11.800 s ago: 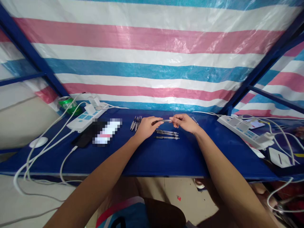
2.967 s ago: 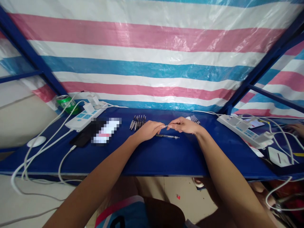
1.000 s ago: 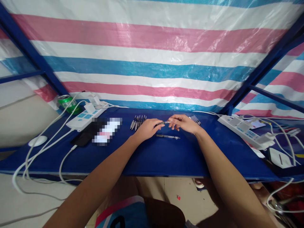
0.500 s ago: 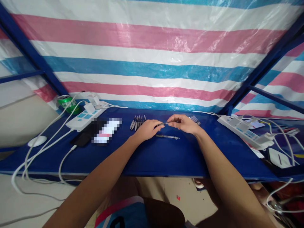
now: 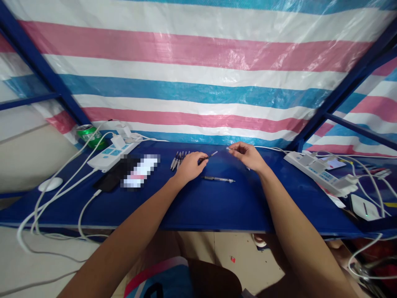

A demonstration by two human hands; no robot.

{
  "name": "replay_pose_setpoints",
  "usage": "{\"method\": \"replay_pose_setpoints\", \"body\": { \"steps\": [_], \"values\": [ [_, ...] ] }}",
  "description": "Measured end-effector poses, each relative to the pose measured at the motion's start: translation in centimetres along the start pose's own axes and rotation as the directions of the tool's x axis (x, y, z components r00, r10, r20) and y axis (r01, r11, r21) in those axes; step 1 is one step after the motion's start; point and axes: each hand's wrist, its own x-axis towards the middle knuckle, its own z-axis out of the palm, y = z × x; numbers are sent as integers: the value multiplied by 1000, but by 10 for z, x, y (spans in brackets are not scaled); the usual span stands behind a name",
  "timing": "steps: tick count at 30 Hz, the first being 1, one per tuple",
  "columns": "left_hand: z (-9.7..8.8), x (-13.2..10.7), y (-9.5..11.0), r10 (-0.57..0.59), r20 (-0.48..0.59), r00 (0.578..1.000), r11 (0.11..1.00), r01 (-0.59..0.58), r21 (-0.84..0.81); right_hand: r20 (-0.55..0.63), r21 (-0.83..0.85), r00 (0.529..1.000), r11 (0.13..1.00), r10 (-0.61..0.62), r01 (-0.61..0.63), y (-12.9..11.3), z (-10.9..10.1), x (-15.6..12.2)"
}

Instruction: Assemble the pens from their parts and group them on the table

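My left hand (image 5: 190, 167) grips a dark ballpoint pen (image 5: 209, 156) whose clear tip end points up and right. My right hand (image 5: 247, 156) is apart from it, to the right, and pinches a thin, small pale piece (image 5: 228, 148) between thumb and finger; its exact kind is too small to tell. One clear-barrelled pen (image 5: 218, 179) lies flat on the blue table cover below the gap between my hands. A row of several pens (image 5: 177, 161) lies just beyond my left hand, partly hidden by it.
A white power strip (image 5: 113, 152) with plugs and a green can (image 5: 89, 135) stand at the back left, beside a dark phone (image 5: 107, 182). Another power strip (image 5: 319, 173) and white cables lie to the right. A striped tarpaulin (image 5: 198, 70) hangs behind the blue table (image 5: 217, 207).
My hands have drawn apart: the right hand moved right and up, away from the pen in my left hand, taking the small piece with it. The pen now tilts up rightward.
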Motion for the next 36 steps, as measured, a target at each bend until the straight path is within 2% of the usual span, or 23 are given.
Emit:
{"method": "replay_pose_setpoints", "body": {
  "steps": [3,5,7,9,13,16,20,22,24,26,28,30,32,34,36],
  "values": [
    [1,1,-3,-77,-54,996,995,73,-74,-172,-102,985,995,0,-18,14,-15,3],
    [1,0,-3,-121,-93,988,991,115,-64,-314,-264,949,958,21,-109,27,-30,3],
    [-1,-1,-2,-131,-128,983,991,133,4,-440,-438,898,866,26,-240,40,-46,0],
    [-2,-1,-2,-115,-139,984,986,129,102,-530,-533,847,759,46,-374,50,-60,-5],
    [-2,0,-5,-130,-92,987,944,152,292,-655,-544,742,591,143,-595,63,-73,-15],
    [-1,0,-11,-155,-64,986,908,168,384,-664,-538,716,526,215,-658,68,-73,-17],
    [-1,-1,-14,-167,-74,983,889,182,420,-626,-540,727,517,280,-664,72,-71,-15],
    [-3,-1,-11,-124,-83,989,910,147,389,-611,-543,732,514,300,-664,74,-71,-14],
    [-5,-2,-4,-23,-60,998,946,41,323,-611,-551,732,501,302,-667,77,-72,-14],
    [-6,-3,4,104,10,995,968,-104,228,-606,-572,744,496,282,-654,80,-73,-13],
    [-4,-5,13,210,107,972,968,-222,119,-553,-627,803,524,221,-576,84,-74,-10],
    [0,-8,20,273,190,943,959,-282,23,-430,-706,896,575,116,-413,88,-73,-6],
    [4,-10,25,305,241,922,952,-304,-42,-275,-754,961,614,25,-232,91,-70,0],
    [7,-12,27,315,275,908,949,-307,-73,-163,-766,987,630,-1,-126,92,-67,4],
    [7,-13,26,311,295,903,950,-301,-81,-116,-769,993,632,12,-98,92,-65,7]
  ]
}}
